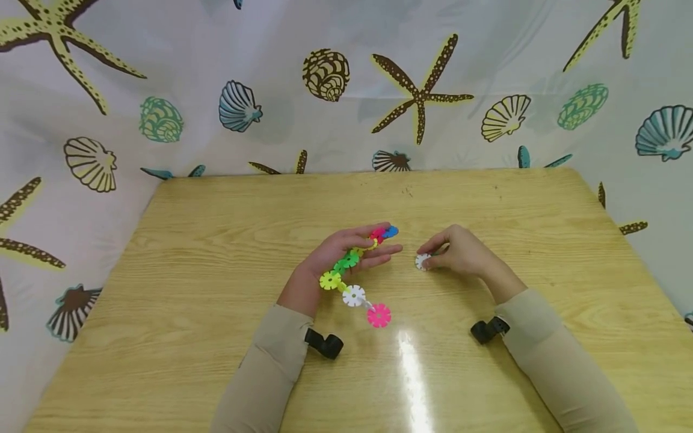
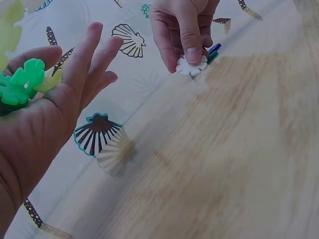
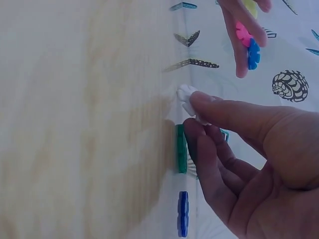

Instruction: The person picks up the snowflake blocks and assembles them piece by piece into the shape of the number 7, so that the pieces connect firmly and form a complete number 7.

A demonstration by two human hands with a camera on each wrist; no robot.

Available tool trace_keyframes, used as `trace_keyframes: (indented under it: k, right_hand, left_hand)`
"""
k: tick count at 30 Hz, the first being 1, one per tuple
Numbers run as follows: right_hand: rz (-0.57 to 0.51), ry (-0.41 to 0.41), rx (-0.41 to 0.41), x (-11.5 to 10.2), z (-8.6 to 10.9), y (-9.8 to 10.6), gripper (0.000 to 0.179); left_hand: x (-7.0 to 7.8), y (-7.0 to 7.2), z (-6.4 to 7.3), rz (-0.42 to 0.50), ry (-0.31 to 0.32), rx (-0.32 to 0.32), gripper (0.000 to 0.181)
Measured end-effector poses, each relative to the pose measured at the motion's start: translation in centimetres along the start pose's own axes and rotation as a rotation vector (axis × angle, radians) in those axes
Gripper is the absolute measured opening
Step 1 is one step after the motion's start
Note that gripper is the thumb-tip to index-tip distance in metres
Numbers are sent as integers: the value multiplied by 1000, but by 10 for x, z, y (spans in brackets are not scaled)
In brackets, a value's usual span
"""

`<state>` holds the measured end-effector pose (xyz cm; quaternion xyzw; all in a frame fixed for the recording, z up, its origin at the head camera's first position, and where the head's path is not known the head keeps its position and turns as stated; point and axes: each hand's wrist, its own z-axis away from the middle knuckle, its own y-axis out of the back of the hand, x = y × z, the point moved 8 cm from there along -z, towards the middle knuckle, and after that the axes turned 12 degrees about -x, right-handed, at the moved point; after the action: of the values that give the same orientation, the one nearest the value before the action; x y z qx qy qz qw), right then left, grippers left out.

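A chain of interlocking notched plastic discs (image 1: 349, 259) in pink, white, yellow, green and blue runs through my left hand (image 1: 352, 245). The thumb lies along the chain and the other fingers stretch out. Its pink end disc (image 1: 379, 315) hangs past the palm on the near side; the blue end disc (image 3: 253, 54) shows by the fingertips. To the right, my right hand (image 1: 460, 252) pinches a single white notched disc (image 1: 421, 261) between thumb and fingers, low over the table. In the right wrist view, a green disc (image 3: 181, 149) and a blue disc (image 3: 184, 214) lie beside this hand.
Both hands work over a wooden table (image 1: 227, 240). A white cloth (image 1: 281, 120) printed with shells and starfish stands around its back and sides. Black wrist cameras (image 1: 325, 344) sit on both sleeves. A bright light reflection crosses the near middle of the tabletop.
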<state>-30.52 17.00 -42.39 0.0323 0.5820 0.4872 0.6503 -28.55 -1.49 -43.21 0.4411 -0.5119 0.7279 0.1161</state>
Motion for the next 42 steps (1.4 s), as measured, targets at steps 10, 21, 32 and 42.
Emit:
trace_keyframes:
  k: [10, 21, 32, 42]
  right_hand:
    - [-117, 0, 11, -4, 0, 7, 24]
    - [-209, 39, 41, -14, -11, 11, 28]
    - [-229, 41, 45, -14, -12, 12, 29]
    - [-341, 37, 37, -12, -12, 12, 27]
  left_hand:
    - [1, -1, -1, -10, -16, -18, 52]
    - [4, 0, 0, -6, -43, -13, 51]
    - [0, -1, -1, 15, -20, -15, 52]
    - [-4, 0, -3, -2, 19, -15, 52]
